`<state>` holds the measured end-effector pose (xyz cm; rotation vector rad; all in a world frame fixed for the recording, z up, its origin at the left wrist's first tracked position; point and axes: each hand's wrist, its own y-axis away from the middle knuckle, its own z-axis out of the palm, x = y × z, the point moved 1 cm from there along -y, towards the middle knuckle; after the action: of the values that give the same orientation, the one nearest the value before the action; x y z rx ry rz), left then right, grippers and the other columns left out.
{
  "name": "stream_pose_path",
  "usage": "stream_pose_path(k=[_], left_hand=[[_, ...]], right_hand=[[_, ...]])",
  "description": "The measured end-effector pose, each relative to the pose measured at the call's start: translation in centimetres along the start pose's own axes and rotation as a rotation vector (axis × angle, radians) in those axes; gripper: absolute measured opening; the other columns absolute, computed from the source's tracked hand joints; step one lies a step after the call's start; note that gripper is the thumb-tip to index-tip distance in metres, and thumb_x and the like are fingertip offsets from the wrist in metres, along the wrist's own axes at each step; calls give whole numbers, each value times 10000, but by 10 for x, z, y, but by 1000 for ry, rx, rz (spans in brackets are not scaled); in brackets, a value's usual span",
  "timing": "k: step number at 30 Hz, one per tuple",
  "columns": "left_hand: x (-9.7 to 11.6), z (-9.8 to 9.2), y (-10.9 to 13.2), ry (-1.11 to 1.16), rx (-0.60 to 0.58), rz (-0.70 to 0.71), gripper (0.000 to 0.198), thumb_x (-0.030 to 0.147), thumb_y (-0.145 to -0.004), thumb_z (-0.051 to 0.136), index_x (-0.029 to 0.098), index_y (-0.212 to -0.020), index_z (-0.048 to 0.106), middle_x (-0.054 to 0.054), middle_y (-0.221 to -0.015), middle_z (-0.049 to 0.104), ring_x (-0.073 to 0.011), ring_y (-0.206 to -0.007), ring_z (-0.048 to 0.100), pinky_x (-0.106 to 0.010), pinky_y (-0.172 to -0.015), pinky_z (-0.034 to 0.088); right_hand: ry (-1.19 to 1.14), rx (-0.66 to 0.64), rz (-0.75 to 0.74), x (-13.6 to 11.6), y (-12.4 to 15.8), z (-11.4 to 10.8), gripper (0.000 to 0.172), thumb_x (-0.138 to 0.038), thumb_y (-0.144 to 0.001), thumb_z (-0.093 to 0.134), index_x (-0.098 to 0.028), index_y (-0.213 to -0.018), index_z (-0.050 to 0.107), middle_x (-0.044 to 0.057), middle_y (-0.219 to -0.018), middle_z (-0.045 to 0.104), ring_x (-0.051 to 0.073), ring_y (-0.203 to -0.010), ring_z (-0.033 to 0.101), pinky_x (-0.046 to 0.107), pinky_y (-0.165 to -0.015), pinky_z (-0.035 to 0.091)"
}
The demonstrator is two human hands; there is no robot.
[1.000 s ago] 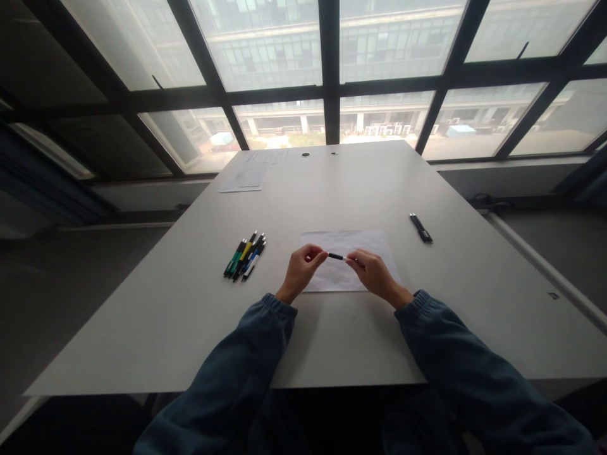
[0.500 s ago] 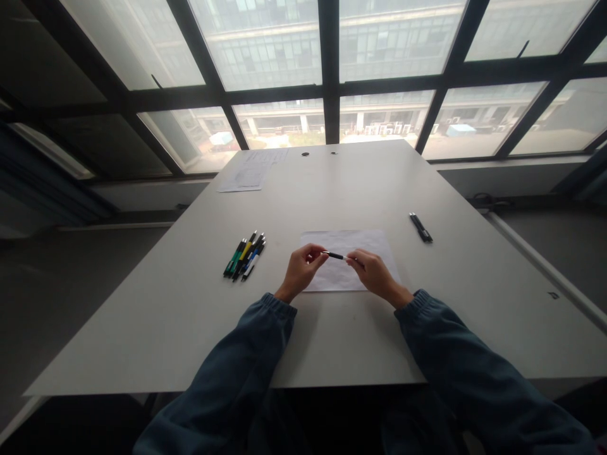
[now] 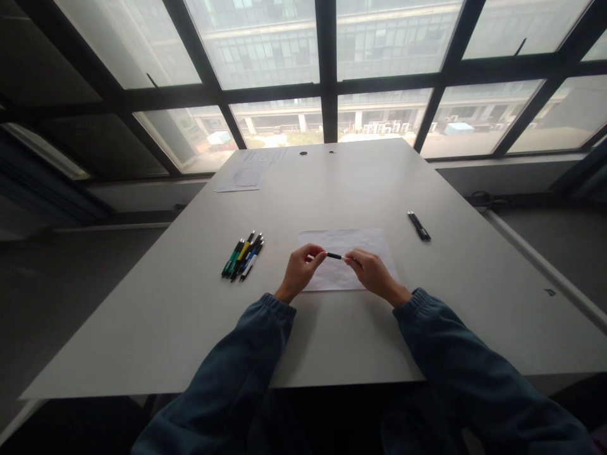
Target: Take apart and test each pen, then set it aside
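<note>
A slim pen (image 3: 334, 256) with a black grip and a white part is held level between my two hands. My left hand (image 3: 300, 268) pinches its left end, and my right hand (image 3: 372, 272) pinches the right end; the fingers hide both ends. Beneath the hands lies a sheet of white paper (image 3: 348, 278) on the table. To the left of my left hand rests a pile of several pens (image 3: 243, 256) with green, yellow, blue, white and black parts.
On the right of the white table (image 3: 332, 202) lie black pens (image 3: 419, 226), close together. Printed sheets (image 3: 241, 174) rest at the far left corner. Two small dark round spots sit near the far edge. Large windows (image 3: 275, 47) stand behind the table.
The whole view has shifted very slightly. Both hands keep their grip on the pen, which looks nearly the same.
</note>
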<state>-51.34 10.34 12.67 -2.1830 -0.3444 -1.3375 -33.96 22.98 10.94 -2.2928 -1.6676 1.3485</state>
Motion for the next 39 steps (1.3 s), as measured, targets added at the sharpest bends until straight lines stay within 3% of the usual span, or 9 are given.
stream_pose_path(k=[12,16,19,23,31,39], left_hand=[[0,0,1,-8,-34,103,179,352,-843,679,182,-889,714,-50,-904,731,-187,-863,671,-294,-743,531],[-2,1,0,-3,11,49,218,380,-844,671,180,-917,717,-62,-923,734,-193,-864,675,-294,-728,537],[-3,1,0,29,5,19,256,405,-828,686,175,-938,712,-68,-936,730,-189,-847,676,-287,-714,540],[-4,2,-1,52,-33,3,311,421,-785,733,172,-969,705,-70,-945,728,-187,-834,677,-276,-697,531],[-4,1,-1,19,13,6,247,418,-796,719,175,-842,732,-53,-853,744,-189,-782,670,-292,-694,519],[-2,2,-2,-17,14,42,181,365,-815,703,190,-851,733,-38,-869,745,-178,-795,663,-298,-739,514]], right_hand=[[27,-80,56,1,1,3,252,-268,-987,450,-195,-790,590,20,-724,626,156,-659,557,263,-663,394],[-6,-63,91,-3,1,1,141,-322,-957,523,-210,-981,606,1,-730,625,153,-644,552,260,-652,392],[-55,-57,117,-3,2,1,206,-319,-902,604,-219,-1078,567,-12,-739,624,152,-643,560,254,-643,398],[-49,-35,125,0,3,1,118,-290,-898,586,-219,-993,572,-12,-721,617,148,-621,547,251,-622,395],[-12,-10,87,0,2,1,53,-268,-893,600,-218,-911,605,20,-790,667,162,-683,581,251,-644,406],[59,-19,100,-3,1,-1,96,-305,-901,607,-216,-890,643,26,-806,691,162,-694,601,260,-652,400]])
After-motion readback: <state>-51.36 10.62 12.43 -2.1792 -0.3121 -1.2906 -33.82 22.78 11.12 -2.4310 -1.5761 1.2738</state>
